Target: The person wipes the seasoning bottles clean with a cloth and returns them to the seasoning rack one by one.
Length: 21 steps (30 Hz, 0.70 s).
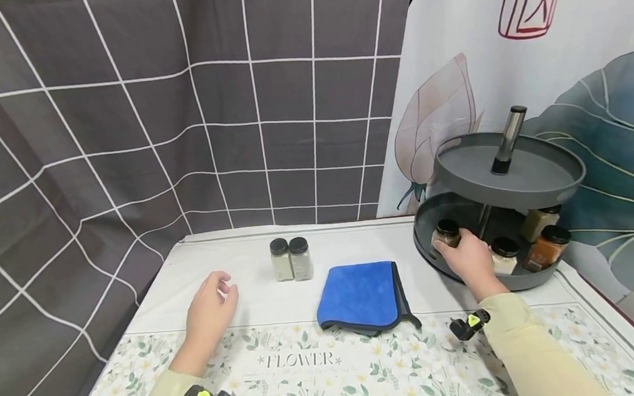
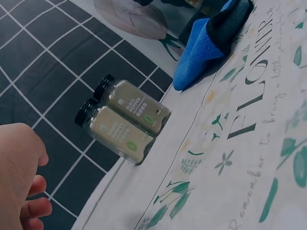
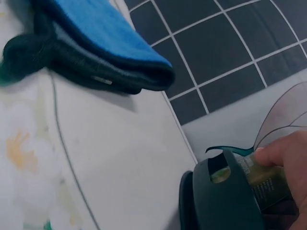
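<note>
My right hand (image 1: pixel 472 262) reaches into the lower tier of a grey two-tier turntable rack (image 1: pixel 519 281) and grips a black-capped spice jar (image 1: pixel 446 233) there. In the right wrist view, thumb and fingers press on the labelled side of that jar (image 3: pixel 268 184), partly behind the tray wall. My left hand (image 1: pixel 211 308) hovers over the table's left part, its fingers loosely bent around nothing. Nearest to it stand two pepper jars, a paler one (image 1: pixel 281 261) and a greyer one (image 1: pixel 301 261), side by side; the left wrist view shows their green-marked labels.
A folded blue cloth (image 1: pixel 359 295) with dark edging lies mid-table. Further jars on the lower tier include a white-filled one (image 1: pixel 504 254) and an orange-brown one (image 1: pixel 548 247). The upper tier (image 1: pixel 461 160) overhangs them, with a metal post (image 1: pixel 510 137) rising from it.
</note>
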### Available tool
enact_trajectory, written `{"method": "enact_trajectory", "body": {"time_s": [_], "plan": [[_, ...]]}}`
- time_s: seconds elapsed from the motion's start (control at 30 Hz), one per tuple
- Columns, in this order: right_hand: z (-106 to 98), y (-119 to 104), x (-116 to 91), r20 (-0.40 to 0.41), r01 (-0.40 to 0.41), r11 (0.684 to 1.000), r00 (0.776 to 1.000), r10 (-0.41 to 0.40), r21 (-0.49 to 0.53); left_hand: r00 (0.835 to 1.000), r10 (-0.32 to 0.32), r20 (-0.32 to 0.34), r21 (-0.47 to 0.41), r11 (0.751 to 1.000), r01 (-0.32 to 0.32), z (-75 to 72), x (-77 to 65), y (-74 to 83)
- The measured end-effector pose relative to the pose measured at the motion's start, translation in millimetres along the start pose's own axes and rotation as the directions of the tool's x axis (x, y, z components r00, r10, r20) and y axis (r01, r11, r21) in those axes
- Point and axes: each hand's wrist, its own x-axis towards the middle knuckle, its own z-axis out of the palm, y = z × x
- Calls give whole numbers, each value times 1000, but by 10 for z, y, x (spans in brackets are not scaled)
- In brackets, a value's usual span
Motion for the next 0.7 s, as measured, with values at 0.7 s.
{"method": "enact_trajectory", "body": {"time_s": [0.7], "plan": [[-711, 574, -50, 346, 99, 989, 937, -55, -109, 995, -31, 94, -125, 991, 42, -14, 217, -118]]}}
